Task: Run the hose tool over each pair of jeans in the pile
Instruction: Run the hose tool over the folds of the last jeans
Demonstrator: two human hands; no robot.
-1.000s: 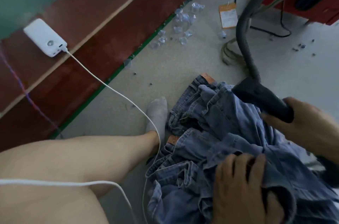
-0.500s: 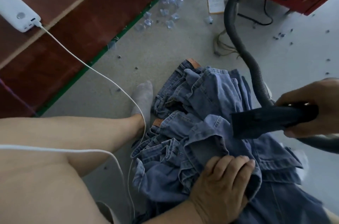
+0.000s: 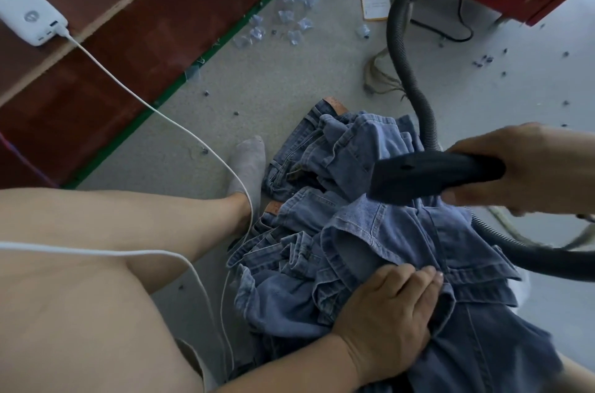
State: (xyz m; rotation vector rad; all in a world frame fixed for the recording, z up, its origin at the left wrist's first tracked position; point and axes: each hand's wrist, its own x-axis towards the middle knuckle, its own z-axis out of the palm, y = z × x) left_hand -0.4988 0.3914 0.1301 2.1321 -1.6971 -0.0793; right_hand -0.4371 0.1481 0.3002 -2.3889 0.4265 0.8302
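Jeans (image 3: 402, 251) heaped on the floor (image 3: 257, 93), beside a socked foot (image 3: 249, 164). Left hand (image 3: 386, 312) flat, fingers fairly straight, pressing the denim at the heap's near side. Right hand (image 3: 528, 167) wrapped round the hose tool (image 3: 428, 175), nozzle end just above the heap's top fold; touching or not, cannot tell.

Bare floor (image 3: 257, 93) lies open beyond the jeans pile (image 3: 370, 231). The hose (image 3: 405, 70) arcs across the right side; a leg (image 3: 128, 225) and white cable (image 3: 154, 109) block the left.
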